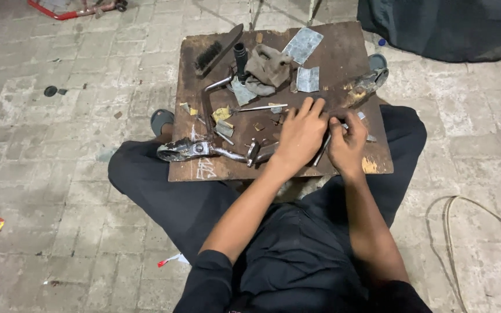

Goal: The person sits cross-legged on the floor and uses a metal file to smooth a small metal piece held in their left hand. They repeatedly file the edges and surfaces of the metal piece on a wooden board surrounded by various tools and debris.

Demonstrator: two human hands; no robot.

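My left hand (300, 136) flat, fingers spread, pressing on board (343, 55) on my lap. My right hand (346, 142) closed around thin metal rod (322, 152). Brush (213, 53), rag (268, 68) at far edge.

One wooden board (343, 52), one brush (215, 52), one rag (268, 66), two hands, and two grey paper sheets lie here.
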